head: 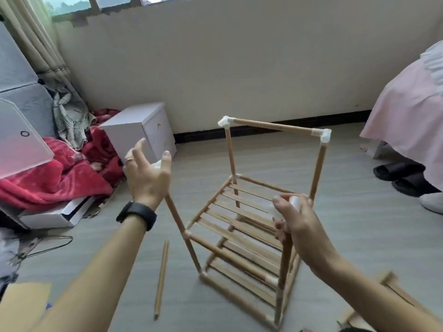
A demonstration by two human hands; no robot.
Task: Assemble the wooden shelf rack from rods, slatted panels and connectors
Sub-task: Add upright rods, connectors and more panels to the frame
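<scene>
A partly built wooden rack (242, 226) stands on the floor with two slatted shelves and white corner connectors. A top rod (273, 127) joins the two far uprights. My left hand (146, 171) hovers over the near-left upright (175, 216), fingers spread, and a white connector (157, 164) shows at its palm. My right hand (294, 214) grips a white connector (295, 202) on top of the near-right upright. A loose rod (161, 279) lies on the floor left of the rack.
A white box (141, 133) stands by the wall, next to red cloth (60, 178) and an open carton. A slatted panel (393, 295) lies at the lower right. A person in pink sits at right, dark slippers (398, 174) near the rack.
</scene>
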